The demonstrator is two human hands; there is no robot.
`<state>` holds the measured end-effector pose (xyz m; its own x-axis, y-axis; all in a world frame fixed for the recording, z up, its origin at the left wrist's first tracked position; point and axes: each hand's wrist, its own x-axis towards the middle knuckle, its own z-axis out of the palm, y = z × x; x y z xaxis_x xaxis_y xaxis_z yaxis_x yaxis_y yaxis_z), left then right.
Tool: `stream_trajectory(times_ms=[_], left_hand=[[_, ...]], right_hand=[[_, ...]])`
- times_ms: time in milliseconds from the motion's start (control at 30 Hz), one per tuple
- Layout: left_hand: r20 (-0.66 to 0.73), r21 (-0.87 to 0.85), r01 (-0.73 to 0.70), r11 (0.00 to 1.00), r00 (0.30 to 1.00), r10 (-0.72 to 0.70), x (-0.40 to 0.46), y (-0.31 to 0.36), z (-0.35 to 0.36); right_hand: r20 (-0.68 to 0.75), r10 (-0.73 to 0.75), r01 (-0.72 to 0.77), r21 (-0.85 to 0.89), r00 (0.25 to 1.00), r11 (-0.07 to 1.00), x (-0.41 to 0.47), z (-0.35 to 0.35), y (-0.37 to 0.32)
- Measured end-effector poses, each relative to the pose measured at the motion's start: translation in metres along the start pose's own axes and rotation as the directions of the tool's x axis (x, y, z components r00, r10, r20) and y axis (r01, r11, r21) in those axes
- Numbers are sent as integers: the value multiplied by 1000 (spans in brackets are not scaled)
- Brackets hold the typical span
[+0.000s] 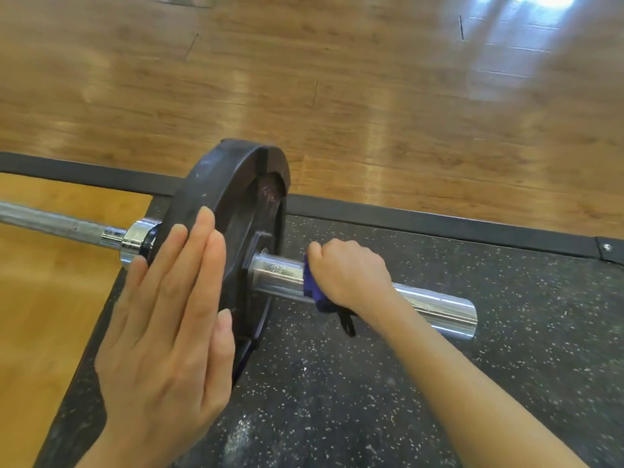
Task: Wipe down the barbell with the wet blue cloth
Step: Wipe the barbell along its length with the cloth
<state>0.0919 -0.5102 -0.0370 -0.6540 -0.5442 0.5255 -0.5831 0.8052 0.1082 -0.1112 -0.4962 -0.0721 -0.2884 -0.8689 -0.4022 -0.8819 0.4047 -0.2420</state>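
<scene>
Now: left hand [162, 336] flat on plate [236, 197] | right hand [347, 275] grips cloth [312, 288]

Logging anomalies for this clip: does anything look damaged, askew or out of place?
Nothing stands out. The left hand rests flat on the black plate; the right hand grips the blue cloth round the chrome sleeve.

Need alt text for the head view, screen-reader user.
A right hand grips a blue cloth around the chrome barbell sleeve, beside a black round weight plate. The left hand rests flat, fingers straight, against the plate's rim, above speckled black rubber flooring.
</scene>
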Motion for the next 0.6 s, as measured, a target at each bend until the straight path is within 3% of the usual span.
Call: stream_trajectory(times_ms=[67, 167, 267, 333, 433, 500, 567, 600], left_hand=[[-44, 5, 4, 1000, 999, -4, -12, 0, 1], [-103, -12, 16, 1000, 995, -17, -30, 0, 0], [-63, 9, 12, 1000, 998, -12, -43, 0, -5], [-4, -39, 24, 999, 1000, -24, -48, 2, -11], [72, -107, 90, 990, 994, -83, -47, 7, -27], [107, -132, 112, 985, 989, -98, -33, 8, -35], [156, -107, 100, 989, 984, -83, -11, 6, -36], [183, -90, 86, 992, 981, -68, 1, 5, -35]], right_hand=[[-126, -35, 18, -140, 991, 990, -27, 15, -6], [-347, -67, 63, -24, 936, 998, -61, 45, -16], [-79, 7, -1, 83, 997, 997, -35, 16, -10], [53, 29, -35, 113, 998, 993, -14, 8, -4], [-199, -74, 50, -124, 977, 991, -56, 39, -16], [-354, -89, 94, -1, 931, 996, -78, 57, -17], [-308, -74, 64, -45, 949, 997, -62, 51, -11], [-214, -69, 59, -51, 974, 997, -50, 39, -8]])
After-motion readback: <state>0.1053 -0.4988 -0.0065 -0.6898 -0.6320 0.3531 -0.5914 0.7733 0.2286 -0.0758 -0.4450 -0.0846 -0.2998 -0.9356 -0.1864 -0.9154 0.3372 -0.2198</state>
